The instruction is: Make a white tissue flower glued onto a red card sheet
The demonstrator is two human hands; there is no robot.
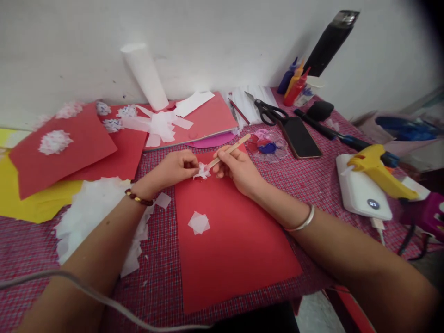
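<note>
My left hand [175, 167] is closed, pinching a small crumpled wad of white tissue paper [201, 172] at the top edge of a red paper sheet [229, 249]. My right hand [237, 169] is closed round a wooden stick [231, 150], whose lower end touches the tissue wad. A small flat white tissue square [199, 223] lies on the red sheet nearer to me. Both hands rest over a red checked tablecloth [163, 259].
White tissue pieces [92, 212] are piled at the left. Red sheets with tissue flowers [55, 141] and a yellow sheet [31, 203] lie further left. Scissors [267, 111], a phone [301, 137], a paint palette [267, 147], a glue gun [379, 169] and paint bottles [294, 83] sit right.
</note>
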